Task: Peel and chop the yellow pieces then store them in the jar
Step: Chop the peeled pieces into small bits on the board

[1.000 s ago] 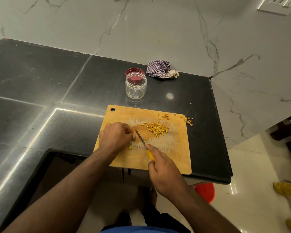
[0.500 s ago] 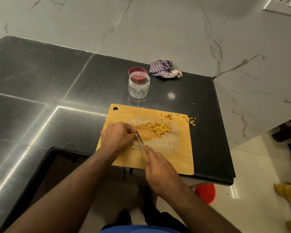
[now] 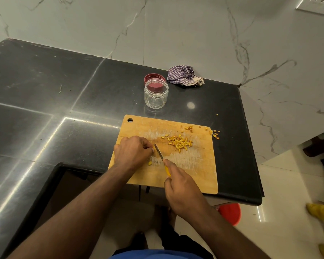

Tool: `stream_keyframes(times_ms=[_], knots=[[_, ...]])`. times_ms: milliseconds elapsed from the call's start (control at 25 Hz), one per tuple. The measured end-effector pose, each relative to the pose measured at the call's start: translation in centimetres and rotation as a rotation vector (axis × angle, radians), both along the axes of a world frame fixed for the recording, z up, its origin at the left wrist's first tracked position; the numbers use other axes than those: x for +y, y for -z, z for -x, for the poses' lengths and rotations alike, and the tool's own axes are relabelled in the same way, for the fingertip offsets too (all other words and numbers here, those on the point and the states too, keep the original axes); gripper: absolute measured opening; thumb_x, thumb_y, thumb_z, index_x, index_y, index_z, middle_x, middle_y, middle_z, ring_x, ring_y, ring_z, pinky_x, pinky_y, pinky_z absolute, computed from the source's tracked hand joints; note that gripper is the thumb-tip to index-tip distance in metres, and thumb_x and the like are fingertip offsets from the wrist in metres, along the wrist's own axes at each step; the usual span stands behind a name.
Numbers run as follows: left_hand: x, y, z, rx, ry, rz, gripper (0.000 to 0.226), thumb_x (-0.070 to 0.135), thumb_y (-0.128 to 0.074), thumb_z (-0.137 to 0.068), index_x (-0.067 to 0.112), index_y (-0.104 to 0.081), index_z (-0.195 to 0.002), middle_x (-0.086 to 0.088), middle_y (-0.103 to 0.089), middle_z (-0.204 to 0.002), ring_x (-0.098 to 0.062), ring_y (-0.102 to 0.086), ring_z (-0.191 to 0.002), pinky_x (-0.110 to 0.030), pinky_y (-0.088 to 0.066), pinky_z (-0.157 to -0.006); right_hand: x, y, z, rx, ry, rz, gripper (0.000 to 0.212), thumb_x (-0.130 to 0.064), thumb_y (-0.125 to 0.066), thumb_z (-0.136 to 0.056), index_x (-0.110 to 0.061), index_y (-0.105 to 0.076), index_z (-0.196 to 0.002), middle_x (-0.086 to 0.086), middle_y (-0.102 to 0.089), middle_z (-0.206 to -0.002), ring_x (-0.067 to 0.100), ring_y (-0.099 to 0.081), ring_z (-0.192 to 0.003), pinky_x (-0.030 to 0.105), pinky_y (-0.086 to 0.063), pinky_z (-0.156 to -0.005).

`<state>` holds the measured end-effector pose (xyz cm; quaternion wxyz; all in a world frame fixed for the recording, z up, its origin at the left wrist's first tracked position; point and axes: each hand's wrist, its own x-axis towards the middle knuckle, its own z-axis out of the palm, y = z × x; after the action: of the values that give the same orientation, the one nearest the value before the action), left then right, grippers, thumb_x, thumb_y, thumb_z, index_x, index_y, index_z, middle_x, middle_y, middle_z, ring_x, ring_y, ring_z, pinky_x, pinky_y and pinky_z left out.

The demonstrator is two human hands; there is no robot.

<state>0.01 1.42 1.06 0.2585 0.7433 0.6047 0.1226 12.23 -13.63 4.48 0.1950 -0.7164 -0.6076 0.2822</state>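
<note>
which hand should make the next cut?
Right. The right hand already grips the knife, its blade angled beside the left fingertips. The left hand is curled on the board, apparently pinning the piece being cut, so it likely stays as the holder.

Chopped yellow pieces point(image 3: 179, 143) lie heaped on the board; the clear jar point(image 3: 156, 94) stands open, empty.

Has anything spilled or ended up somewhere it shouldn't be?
Yes. A few yellow bits lie off the cutting board, on the black counter by its far right corner, and one crumb sits farther back. The jar stands upright.
</note>
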Motion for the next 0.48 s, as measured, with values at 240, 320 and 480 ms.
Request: stream_keyframes(times_ms=[240, 320, 480], knots=[[-0.1, -0.5, -0.2, -0.008, -0.016, 0.006, 0.011, 0.042, -0.066, -0.087, 0.038, -0.077, -0.086, 0.02, -0.07, -0.095, -0.016, -0.051, -0.103, -0.042, -0.042, -0.086, 1.2, 0.5, 0.0, -0.034, -0.031, 0.035, 0.054, -0.021, -0.036, -0.103, -0.027, -0.021, -0.155, -0.004, -0.04, -0.152, 0.01, -0.038, -0.135, 0.022, -0.032, -0.108], [-0.1, -0.6, -0.2, -0.005, -0.018, 0.004, 0.011, 0.043, -0.067, -0.086, 0.038, -0.076, -0.086, 0.021, -0.069, -0.094, -0.016, -0.051, -0.103, -0.042, -0.039, -0.086, 0.9, 0.5, -0.2, -0.02, -0.04, 0.046, 0.055, -0.022, -0.036, -0.103, -0.027, -0.021, -0.155, -0.004, -0.038, -0.153, 0.009, -0.037, -0.136, 0.022, -0.031, -0.109], [-0.1, -0.6, -0.1, -0.014, -0.014, 0.008, 0.011, 0.044, -0.068, -0.086, 0.036, -0.075, -0.085, 0.021, -0.068, -0.093, -0.016, -0.051, -0.106, -0.044, -0.039, -0.088, -1.2, 0.4, -0.5, -0.002, -0.034, 0.045, 0.053, -0.023, -0.037, -0.103, -0.028, -0.023, -0.155, -0.007, -0.037, -0.154, 0.004, -0.035, -0.137, 0.02, -0.03, -0.112]])
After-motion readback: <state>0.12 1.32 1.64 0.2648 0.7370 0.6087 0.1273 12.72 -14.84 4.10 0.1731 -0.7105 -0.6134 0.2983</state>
